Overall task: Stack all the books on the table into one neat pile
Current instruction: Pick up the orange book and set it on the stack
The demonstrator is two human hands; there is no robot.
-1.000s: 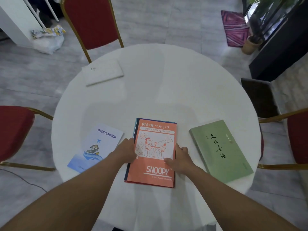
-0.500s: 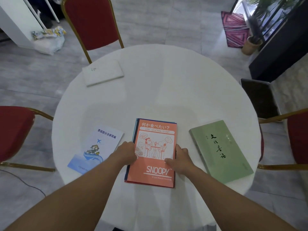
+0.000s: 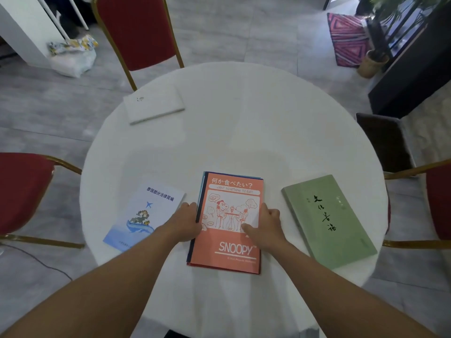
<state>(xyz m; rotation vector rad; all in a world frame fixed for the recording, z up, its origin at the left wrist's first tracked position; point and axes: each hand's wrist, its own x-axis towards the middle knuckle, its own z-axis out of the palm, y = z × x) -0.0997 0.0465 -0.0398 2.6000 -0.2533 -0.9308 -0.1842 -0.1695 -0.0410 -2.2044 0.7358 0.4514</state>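
An orange Snoopy book [image 3: 231, 252] tops a small pile at the near middle of the round white table [image 3: 244, 132]; dark blue and red covers show under its edges. My left hand [image 3: 185, 223] presses against the pile's left side. My right hand [image 3: 264, 225] grips its right edge, thumb on the cover. A pale blue booklet [image 3: 146, 211] lies flat to the left. A green book [image 3: 327, 220] lies flat to the right. A white book [image 3: 153, 103] rests at the far left edge.
Red chairs with gold frames stand at the far side [image 3: 136, 30], the left [image 3: 22, 191] and the right [image 3: 436, 203]. A dark box [image 3: 383, 142] sits on the floor beyond the table's right edge. A potted plant [image 3: 373, 62] stands at the far right.
Both hands stay on the pile's sides; the left hand has shifted slightly. The books have not visibly moved.
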